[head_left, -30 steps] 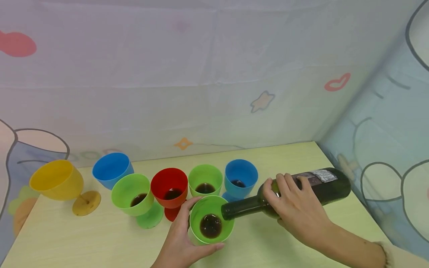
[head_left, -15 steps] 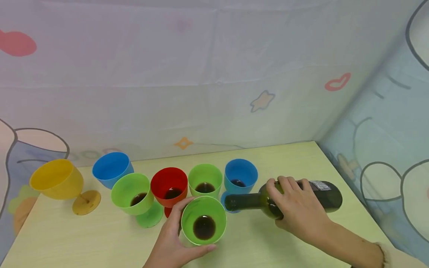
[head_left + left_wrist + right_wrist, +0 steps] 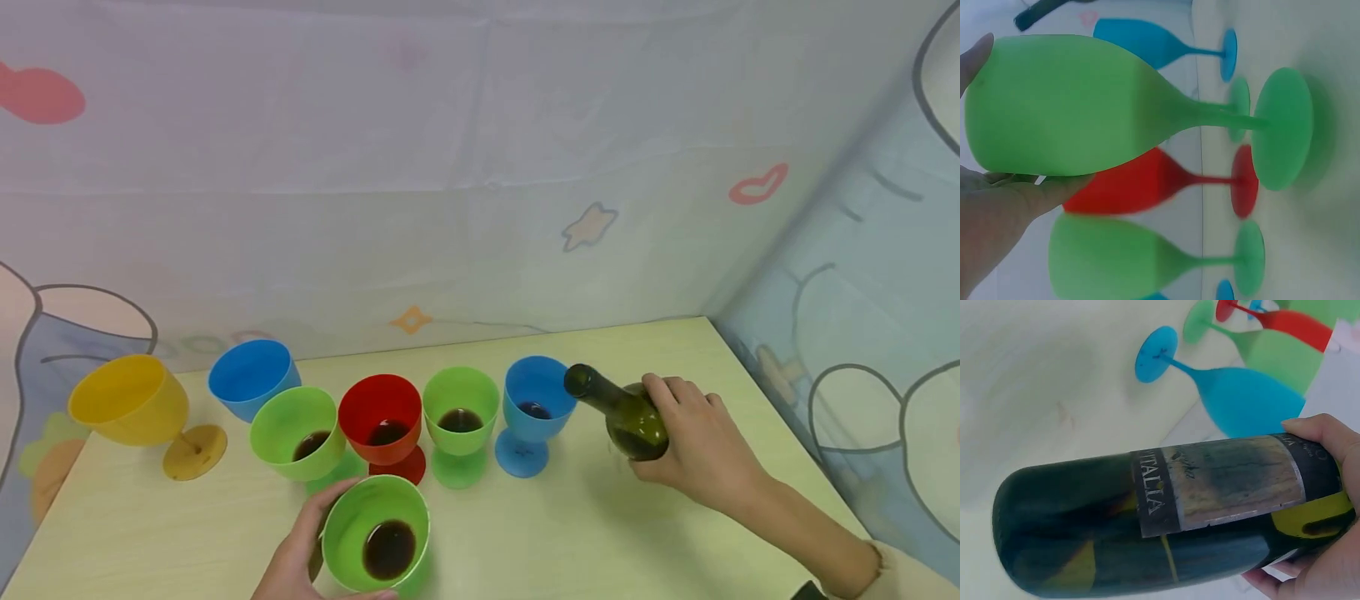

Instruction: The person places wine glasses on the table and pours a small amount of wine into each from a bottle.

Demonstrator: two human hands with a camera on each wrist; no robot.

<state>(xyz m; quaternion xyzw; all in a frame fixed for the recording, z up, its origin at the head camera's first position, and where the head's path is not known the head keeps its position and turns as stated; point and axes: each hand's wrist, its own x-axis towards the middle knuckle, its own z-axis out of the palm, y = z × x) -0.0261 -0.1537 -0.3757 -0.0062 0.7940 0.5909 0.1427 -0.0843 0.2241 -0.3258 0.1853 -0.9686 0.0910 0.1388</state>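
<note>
My left hand (image 3: pixel 296 550) grips a green plastic goblet (image 3: pixel 360 517) by its bowl, in front of the row in the head view. Dark liquid lies in its bottom. The left wrist view shows the held goblet (image 3: pixel 1066 100) from the side, its foot close over the tabletop. On the right, my right hand (image 3: pixel 701 446) grips a dark green wine bottle (image 3: pixel 637 429) round its body. The bottle leans with its mouth up and to the left, beside the blue goblet (image 3: pixel 538 383). Its paper label (image 3: pixel 1235 481) faces the right wrist camera; the hand hides part of the glass.
Behind the held goblet stand a green goblet (image 3: pixel 281 425), a red goblet (image 3: pixel 378 404) and another green goblet (image 3: pixel 461 383), each with dark liquid inside. A yellow goblet (image 3: pixel 127 408) and a second blue goblet (image 3: pixel 243 383) stand at the left. A printed cloth (image 3: pixel 337 250) hangs behind the table (image 3: pixel 570 542).
The left hand has carried the green goblet leftward and nearer to me. The right hand has turned the bottle from lying nearly flat at the goblet's rim to neck-up, farther right.
</note>
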